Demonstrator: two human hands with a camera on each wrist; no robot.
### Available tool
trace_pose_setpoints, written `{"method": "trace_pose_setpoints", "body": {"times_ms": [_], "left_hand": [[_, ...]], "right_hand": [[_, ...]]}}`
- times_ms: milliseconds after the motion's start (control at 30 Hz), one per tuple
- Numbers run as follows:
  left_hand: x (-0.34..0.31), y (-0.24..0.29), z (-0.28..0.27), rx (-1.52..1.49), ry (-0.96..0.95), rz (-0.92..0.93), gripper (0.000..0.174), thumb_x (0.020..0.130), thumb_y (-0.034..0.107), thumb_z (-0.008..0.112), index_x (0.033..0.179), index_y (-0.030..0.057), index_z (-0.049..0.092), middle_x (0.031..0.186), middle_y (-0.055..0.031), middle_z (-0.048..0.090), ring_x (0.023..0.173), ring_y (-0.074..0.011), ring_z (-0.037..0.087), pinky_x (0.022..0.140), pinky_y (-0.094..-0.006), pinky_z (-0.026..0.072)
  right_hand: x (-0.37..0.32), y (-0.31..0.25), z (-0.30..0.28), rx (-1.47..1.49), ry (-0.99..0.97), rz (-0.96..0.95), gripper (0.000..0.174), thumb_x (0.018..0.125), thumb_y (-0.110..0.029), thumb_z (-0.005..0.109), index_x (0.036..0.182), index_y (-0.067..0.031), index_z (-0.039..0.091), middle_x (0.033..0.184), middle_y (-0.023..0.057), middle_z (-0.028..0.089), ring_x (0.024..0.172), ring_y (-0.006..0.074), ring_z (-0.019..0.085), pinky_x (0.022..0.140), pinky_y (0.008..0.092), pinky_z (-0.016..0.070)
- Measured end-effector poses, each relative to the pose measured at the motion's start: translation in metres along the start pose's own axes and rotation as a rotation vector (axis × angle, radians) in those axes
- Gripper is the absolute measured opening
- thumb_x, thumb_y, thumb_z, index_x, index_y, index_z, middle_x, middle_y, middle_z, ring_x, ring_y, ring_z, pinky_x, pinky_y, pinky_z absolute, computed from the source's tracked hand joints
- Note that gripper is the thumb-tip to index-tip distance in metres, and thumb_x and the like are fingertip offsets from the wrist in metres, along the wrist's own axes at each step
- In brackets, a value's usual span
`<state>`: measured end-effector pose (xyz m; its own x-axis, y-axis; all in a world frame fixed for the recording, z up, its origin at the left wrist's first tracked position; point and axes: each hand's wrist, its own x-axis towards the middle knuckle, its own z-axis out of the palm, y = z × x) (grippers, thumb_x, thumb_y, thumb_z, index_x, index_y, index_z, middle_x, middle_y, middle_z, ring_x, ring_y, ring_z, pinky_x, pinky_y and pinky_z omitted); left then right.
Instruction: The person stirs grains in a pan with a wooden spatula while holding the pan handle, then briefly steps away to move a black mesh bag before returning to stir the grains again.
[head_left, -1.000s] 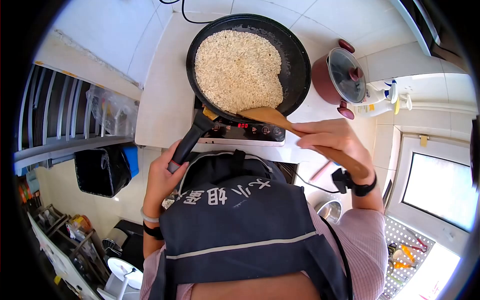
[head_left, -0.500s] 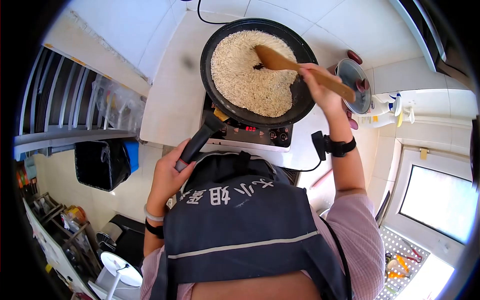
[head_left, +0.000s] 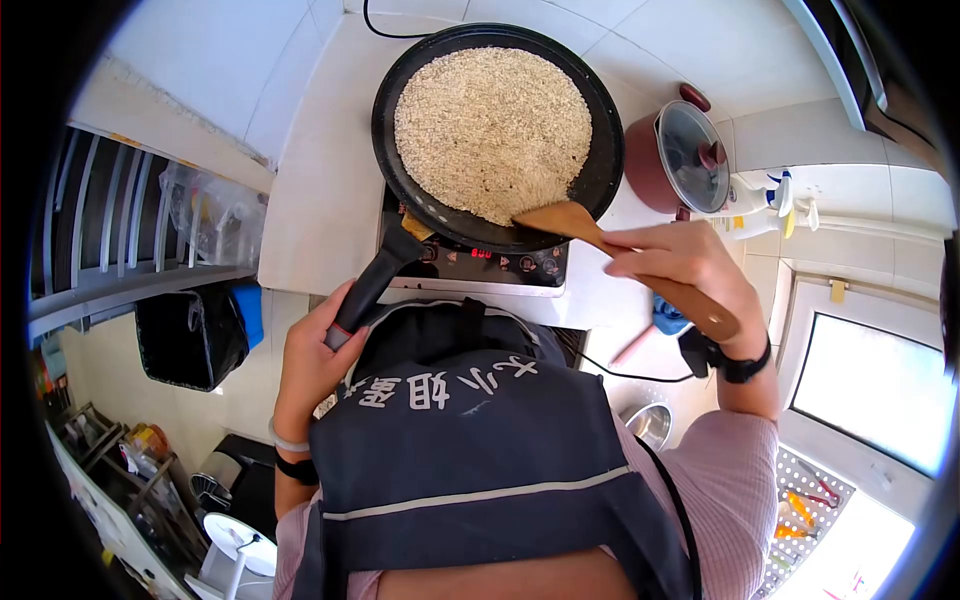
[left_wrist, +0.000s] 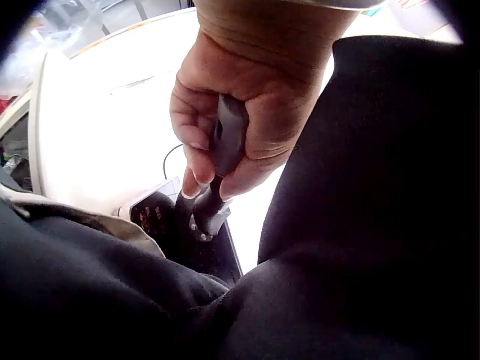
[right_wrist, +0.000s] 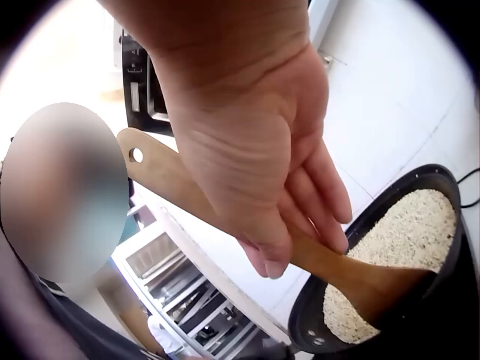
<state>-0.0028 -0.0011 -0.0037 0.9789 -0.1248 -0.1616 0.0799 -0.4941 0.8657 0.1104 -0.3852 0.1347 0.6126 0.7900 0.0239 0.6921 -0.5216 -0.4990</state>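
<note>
A black frying pan (head_left: 606, 170) sits on an induction cooker (head_left: 500, 268) with a lit red display. Pale grains, like rice (head_left: 490, 130), spread in a wide round layer over the pan's bottom. My left hand (head_left: 315, 345) grips the black pan handle (head_left: 375, 278); the left wrist view shows the fingers wrapped round the handle's end (left_wrist: 231, 135). My right hand (head_left: 690, 262) holds a wooden spatula (head_left: 570, 220) by its shaft, thumb on one side and fingers on the other. The spatula's blade (right_wrist: 382, 289) lies at the grains' near right edge, by the pan's rim.
Right of the pan stands a dark red pot (head_left: 650, 165) with a glass lid; spray bottles (head_left: 775, 195) are behind it. A tiled wall borders the counter (head_left: 320, 220). A black bin (head_left: 190, 338) stands lower left, and a metal bowl (head_left: 650, 425) lies at right.
The spatula went from the near rim up to the far middle of the grains, then back to the near right edge. The grains now lie more evenly. My left hand keeps its grip.
</note>
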Motion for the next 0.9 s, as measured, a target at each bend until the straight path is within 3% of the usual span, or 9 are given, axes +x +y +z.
{"method": "trace_pose_setpoints", "body": {"times_ms": [200, 233, 433, 500, 533, 633, 700, 733, 900], "left_hand": [[-0.001, -0.007, 0.002, -0.006, 0.005, 0.020, 0.055, 0.079, 0.001, 0.071, 0.132, -0.0014, 0.056, 0.115, -0.0180, 0.068, 0.100, -0.0203, 0.067, 0.087, -0.0284, 0.0489], [-0.001, -0.007, 0.002, -0.001, 0.004, 0.024, 0.055, 0.079, 0.001, 0.071, 0.132, -0.0014, 0.056, 0.115, -0.0180, 0.068, 0.100, -0.0203, 0.067, 0.087, -0.0284, 0.0489], [-0.002, -0.006, 0.004, 0.012, 0.009, 0.036, 0.055, 0.080, 0.001, 0.070, 0.132, -0.0016, 0.055, 0.116, -0.0179, 0.068, 0.103, -0.0194, 0.066, 0.089, -0.0285, 0.0482], [-0.002, -0.010, 0.005, 0.022, 0.031, 0.080, 0.056, 0.080, 0.004, 0.071, 0.134, 0.0019, 0.056, 0.112, -0.0208, 0.068, 0.100, -0.0303, 0.069, 0.086, -0.0314, 0.0507], [-0.001, -0.010, 0.005, 0.015, 0.031, 0.078, 0.056, 0.080, 0.004, 0.071, 0.134, 0.0019, 0.056, 0.112, -0.0208, 0.068, 0.100, -0.0303, 0.069, 0.086, -0.0314, 0.0507], [-0.002, -0.005, 0.003, 0.009, 0.016, 0.041, 0.056, 0.080, 0.004, 0.071, 0.134, 0.0026, 0.056, 0.111, -0.0209, 0.068, 0.098, -0.0305, 0.069, 0.085, -0.0315, 0.0508], [-0.001, -0.002, 0.001, 0.001, -0.014, -0.026, 0.055, 0.080, 0.000, 0.070, 0.133, 0.0003, 0.056, 0.113, -0.0178, 0.069, 0.098, -0.0183, 0.067, 0.087, -0.0279, 0.0487], [0.000, -0.001, 0.000, 0.000, -0.019, -0.026, 0.055, 0.080, 0.000, 0.070, 0.133, 0.0003, 0.056, 0.113, -0.0178, 0.069, 0.098, -0.0183, 0.067, 0.087, -0.0279, 0.0487], [0.001, 0.000, -0.002, 0.002, -0.021, 0.003, 0.056, 0.079, 0.000, 0.069, 0.133, 0.0006, 0.055, 0.114, -0.0183, 0.068, 0.099, -0.0195, 0.067, 0.087, -0.0282, 0.0486]], "right_hand": [[0.038, 0.073, 0.015, -0.010, 0.141, -0.087, 0.017, 0.080, 0.002, 0.071, 0.097, 0.0019, 0.071, 0.098, 0.0132, 0.073, 0.088, 0.0251, 0.072, 0.080, 0.0322, 0.0576], [0.046, 0.085, 0.019, -0.041, 0.249, -0.090, 0.014, 0.082, -0.007, 0.074, 0.096, -0.0028, 0.074, 0.087, 0.0109, 0.073, 0.075, 0.0224, 0.072, 0.067, 0.0295, 0.0573], [0.047, 0.094, 0.023, 0.110, 0.464, 0.228, 0.016, 0.090, -0.015, 0.072, 0.098, -0.0017, 0.072, 0.085, 0.0060, 0.073, 0.071, 0.0110, 0.065, 0.066, 0.0243, 0.0520], [0.030, 0.092, 0.026, 0.185, 0.690, 0.380, 0.017, 0.090, -0.016, 0.072, 0.101, -0.0022, 0.071, 0.085, 0.0036, 0.073, 0.073, 0.0082, 0.064, 0.066, 0.0231, 0.0514], [0.020, 0.084, 0.024, 0.336, 0.745, 0.544, 0.018, 0.091, -0.015, 0.070, 0.103, -0.0016, 0.070, 0.085, 0.0052, 0.071, 0.077, 0.0095, 0.067, 0.066, 0.0220, 0.0523], [-0.006, 0.059, 0.023, 0.261, 0.918, 0.553, 0.018, 0.092, -0.015, 0.069, 0.103, 0.0003, 0.069, 0.087, 0.0087, 0.071, 0.079, 0.0120, 0.070, 0.065, 0.0222, 0.0537], [-0.011, 0.053, 0.028, 0.237, 0.970, 0.637, 0.019, 0.093, -0.014, 0.069, 0.103, 0.0015, 0.068, 0.088, 0.0100, 0.071, 0.079, 0.0143, 0.071, 0.063, 0.0227, 0.0546], [-0.012, 0.052, 0.031, 0.215, 1.023, 0.711, 0.019, 0.093, -0.014, 0.068, 0.103, 0.0027, 0.068, 0.089, 0.0112, 0.070, 0.080, 0.0165, 0.072, 0.061, 0.0232, 0.0555], [0.013, 0.131, 0.062, 0.493, 1.165, 0.664, 0.019, 0.092, -0.010, 0.068, 0.103, 0.0048, 0.066, 0.094, 0.0118, 0.070, 0.077, 0.0212, 0.073, 0.057, 0.0233, 0.0574]]}}
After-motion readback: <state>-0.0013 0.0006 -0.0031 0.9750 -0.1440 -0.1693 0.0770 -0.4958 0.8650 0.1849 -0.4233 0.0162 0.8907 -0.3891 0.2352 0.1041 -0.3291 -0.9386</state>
